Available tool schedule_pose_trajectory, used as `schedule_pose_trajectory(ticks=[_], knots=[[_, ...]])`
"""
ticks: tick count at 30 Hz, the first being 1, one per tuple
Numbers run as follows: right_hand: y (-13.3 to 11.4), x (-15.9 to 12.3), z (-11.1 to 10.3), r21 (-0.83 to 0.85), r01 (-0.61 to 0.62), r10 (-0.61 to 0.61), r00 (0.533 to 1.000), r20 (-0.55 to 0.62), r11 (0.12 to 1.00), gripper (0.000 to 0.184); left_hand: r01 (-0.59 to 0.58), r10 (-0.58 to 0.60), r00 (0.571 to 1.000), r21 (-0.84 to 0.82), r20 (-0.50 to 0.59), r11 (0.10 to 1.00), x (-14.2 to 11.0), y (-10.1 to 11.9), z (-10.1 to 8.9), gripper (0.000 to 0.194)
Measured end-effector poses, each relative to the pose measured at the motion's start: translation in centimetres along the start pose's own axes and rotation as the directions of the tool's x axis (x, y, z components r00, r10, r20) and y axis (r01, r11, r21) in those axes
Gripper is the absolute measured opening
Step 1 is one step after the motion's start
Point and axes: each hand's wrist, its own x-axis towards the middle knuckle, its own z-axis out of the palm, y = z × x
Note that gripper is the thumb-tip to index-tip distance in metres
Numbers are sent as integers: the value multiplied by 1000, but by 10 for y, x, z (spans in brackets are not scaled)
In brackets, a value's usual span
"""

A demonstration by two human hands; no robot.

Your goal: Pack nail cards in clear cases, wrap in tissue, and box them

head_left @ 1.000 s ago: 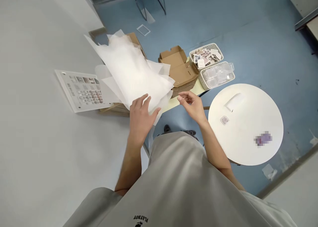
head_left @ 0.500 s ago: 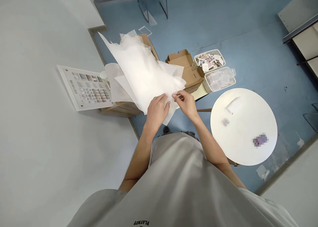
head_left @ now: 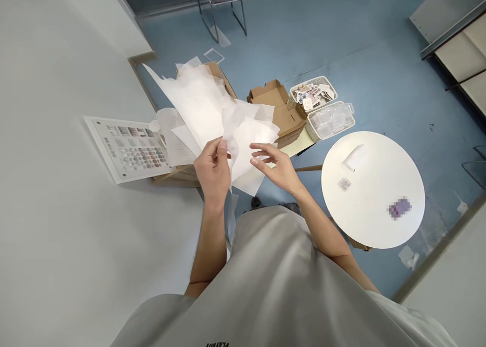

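A loose pile of thin white paper sheets [head_left: 193, 99] lies in front of me, spread over boxes and a stand. My left hand [head_left: 214, 170] pinches the edge of one translucent paper sheet [head_left: 237, 127] between thumb and fingers, and that sheet is lifted and curled above the pile. To the right of it, my right hand [head_left: 274, 166] hovers over the near edge of the papers, fingers apart, with nothing in it. The papers hide most of what is under them.
Beyond the papers are flat brown cardboard boxes [head_left: 279, 106], a basket of printed cards [head_left: 313, 94] and a basket of clear plastic cases [head_left: 330, 120]. A round white table [head_left: 368, 195] stands right. A printed board [head_left: 129, 149] leans at left; a chair [head_left: 222, 3] is farther off.
My left hand has moved left and turned, drawing up one sheet from the pile. My right hand has let go of the papers and opened. The view has shifted slightly.
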Motion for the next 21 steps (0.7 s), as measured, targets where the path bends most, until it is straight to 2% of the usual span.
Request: schedule_pose_trajectory(ticks=[5,10,12,16,21], knots=[[6,2,-5,9,8,-8,999,46,1000,76,61,-53,995,-89,80,994,1,13,-2,40],[4,-1,-1,46,52,-55,997,56,998,87,43,-19,992,-187,127,981,-10,30,10,39],[-3,-4,1,57,63,-65,998,27,996,86,18,10,989,-187,147,982,-15,34,17,39],[-18,-11,-3,58,38,-33,996,-82,998,67,1,30,980,-158,197,987,-22,38,26,36],[-7,-7,-10,84,2,17,975,-220,996,66,47,-6,966,-155,257,987,-19,30,26,40]])
